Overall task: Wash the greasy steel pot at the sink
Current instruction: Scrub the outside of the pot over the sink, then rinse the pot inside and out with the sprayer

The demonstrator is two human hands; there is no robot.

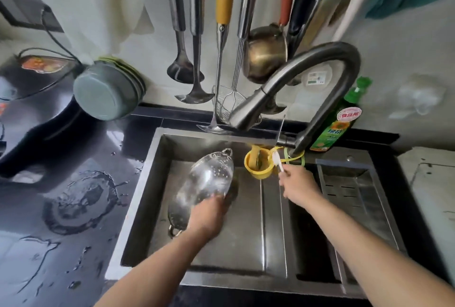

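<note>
A perforated steel pot (209, 178) with loop handles stands tilted on its edge in the steel sink (147, 183). My left hand (206, 218) grips its lower rim. My right hand (298, 183) pinches the handle of a small white brush (277, 160), whose head sits at the rim of a yellow cup (258, 166) hanging at the sink's back wall. The dark faucet (295, 80) arches over the sink; no water stream is visible.
A green dish-soap bottle (334, 124) stands behind the faucet base. Ladles, a skimmer and a brass pot hang on the wall above. A drain tray (352, 191) fills the sink's right side. The black counter (73, 196) at left is wet, with stacked green bowls (108, 90).
</note>
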